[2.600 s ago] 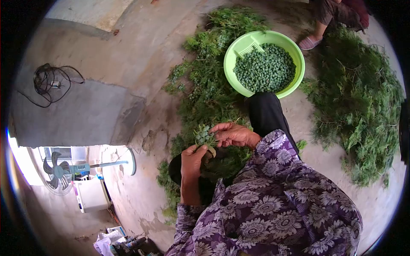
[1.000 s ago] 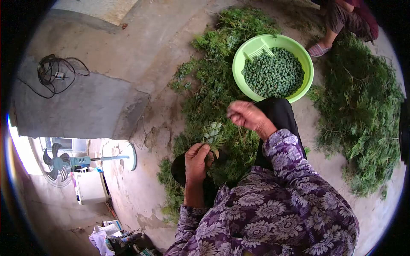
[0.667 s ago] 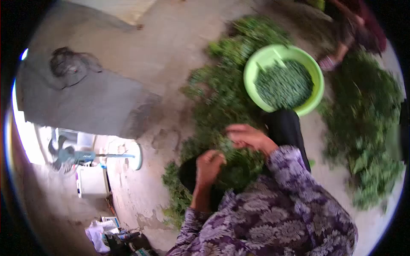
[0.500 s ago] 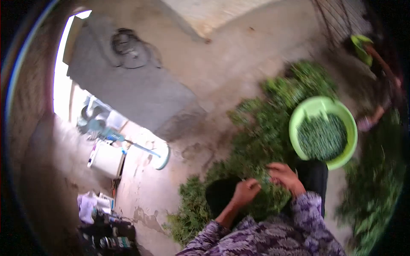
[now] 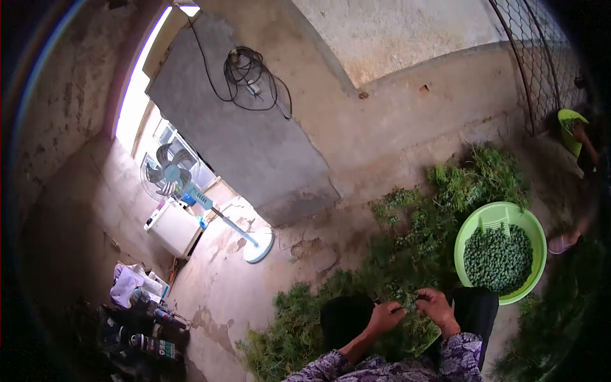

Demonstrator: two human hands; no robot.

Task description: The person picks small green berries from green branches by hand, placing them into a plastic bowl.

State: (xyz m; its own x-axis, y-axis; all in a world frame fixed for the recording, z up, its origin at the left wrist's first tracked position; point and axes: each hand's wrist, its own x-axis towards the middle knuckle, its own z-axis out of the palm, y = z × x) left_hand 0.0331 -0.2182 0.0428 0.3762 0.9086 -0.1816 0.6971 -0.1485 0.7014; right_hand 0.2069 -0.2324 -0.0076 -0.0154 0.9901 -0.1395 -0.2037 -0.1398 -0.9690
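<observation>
My left hand (image 5: 384, 318) is closed at the lower centre, over a pile of green leafy branches (image 5: 344, 286); what its fingers hold is too small to make out. Just to its right, my right hand (image 5: 436, 309) has its fingers bent together beside a small green sprig (image 5: 410, 298), and its grip is likewise unclear. A light green basin (image 5: 541, 245) full of small round green pieces (image 5: 498, 261) stands right of my hands, beyond my knee.
At the far right another person's arm (image 5: 590, 151) reaches to a smaller green bowl (image 5: 571, 145). A standing fan (image 5: 223, 216), a white cabinet (image 5: 175, 226) and dark bags (image 5: 143, 337) are on the left. Coiled cable (image 5: 245, 79) hangs on the wall.
The whole view has shifted, so the basin, the branches and my hands now sit lower and further right. My two hands remain close together over the branches.
</observation>
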